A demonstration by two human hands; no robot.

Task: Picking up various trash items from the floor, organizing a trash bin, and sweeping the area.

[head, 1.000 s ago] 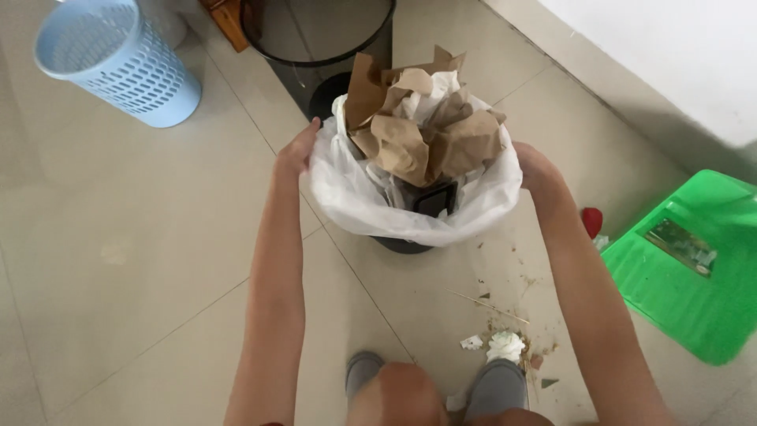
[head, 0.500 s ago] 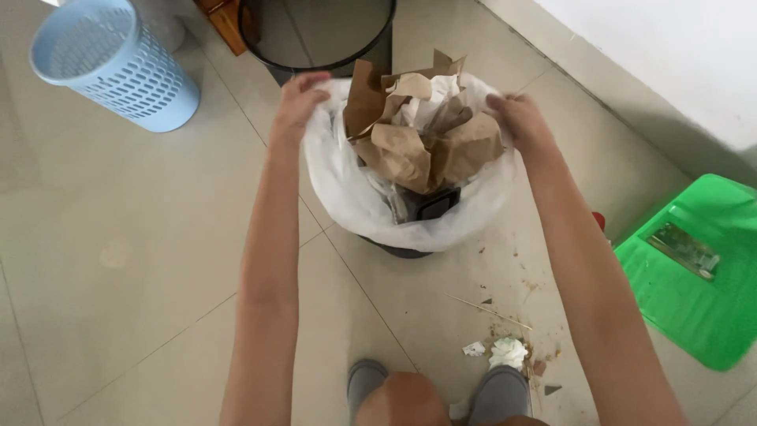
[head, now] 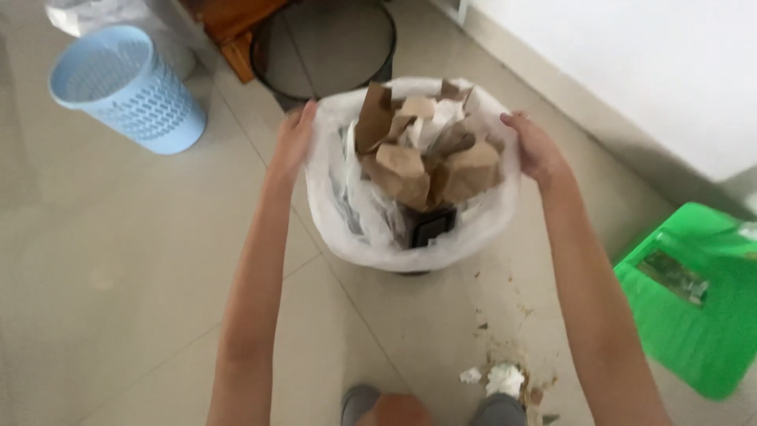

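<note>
Bin bag [head: 371,237], white and thin, sits in the middle of the frame, lining a dark bin whose base just shows beneath it. You hold the bag's rim on both sides: your left hand [head: 293,142] grips the left edge with fingers closed on the plastic, and your right hand [head: 535,146] grips the right edge the same way, fingers curled over the rim. Crumpled brown paper [head: 410,162] fills the bag to the top, with some white paper mixed in and a black rectangular piece [head: 432,226] wedged below it.

Behind the bag, at the upper centre, stands a black mesh basket [head: 323,47]; I cannot tell what is in it. In the upper left stands a light blue plastic basket [head: 130,91] with a slotted wall. A green plastic stool [head: 694,315] sits at the right edge. Scraps and a white paper wad [head: 505,377] lie on the tiled floor [head: 118,260] near your feet at the bottom.
</note>
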